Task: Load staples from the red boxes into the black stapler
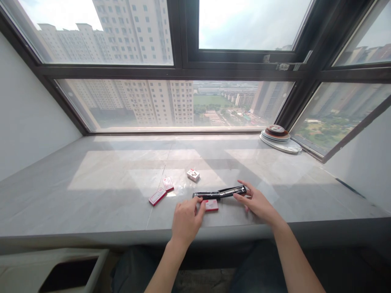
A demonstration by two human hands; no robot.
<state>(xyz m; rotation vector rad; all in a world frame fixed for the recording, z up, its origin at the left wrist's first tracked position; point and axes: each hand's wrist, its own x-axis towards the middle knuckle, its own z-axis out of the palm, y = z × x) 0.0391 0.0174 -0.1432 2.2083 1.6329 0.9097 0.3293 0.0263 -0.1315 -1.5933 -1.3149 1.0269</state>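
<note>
A black stapler (219, 193), swung wide open at its hinge, lies lengthwise across the sill in front of me. My right hand (255, 202) grips its right end, thumb on the near side and fingers behind. At the stapler's left end is my left hand (187, 219), its thumb and forefinger close together by a small red-and-white box (211, 205); whether they pinch the box or the stapler is hard to see. Two more red-and-white boxes (158, 196) lie to the left, end to end. Just beyond the stapler sits a small white box (193, 175) with a dark picture on it.
A stack of plates (279, 138) stands in the far right corner against the window frame (180, 73). The grey stone sill (100, 203) ends at a front edge just before my knees. A pale unit with a dark opening (55, 264) is at lower left.
</note>
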